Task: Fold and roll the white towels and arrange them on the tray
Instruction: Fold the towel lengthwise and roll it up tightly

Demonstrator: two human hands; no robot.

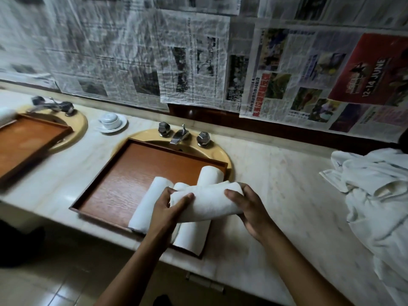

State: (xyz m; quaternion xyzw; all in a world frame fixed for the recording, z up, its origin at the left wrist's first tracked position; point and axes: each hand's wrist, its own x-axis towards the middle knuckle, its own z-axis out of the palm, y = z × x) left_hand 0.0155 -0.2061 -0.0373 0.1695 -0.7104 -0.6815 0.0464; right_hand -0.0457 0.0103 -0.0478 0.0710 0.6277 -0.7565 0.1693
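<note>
Both forearms reach up from the bottom edge. Left hand [170, 208] and right hand [247, 206] each grip one end of a towel roll [207, 202], held between them with its long axis running left to right. Beneath it, three finished rolls [148, 204] lie on the tray [132, 173] pointing away from the person, so the held roll sits crosswise to them. Unfolded towels [375, 195] are heaped on the counter [287, 184], far right

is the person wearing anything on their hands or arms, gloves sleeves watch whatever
Nothing worn shows: the left hand and right hand are bare, with no gloves, rings, watch or bracelet, and no sleeve is in view up either arm.
</note>
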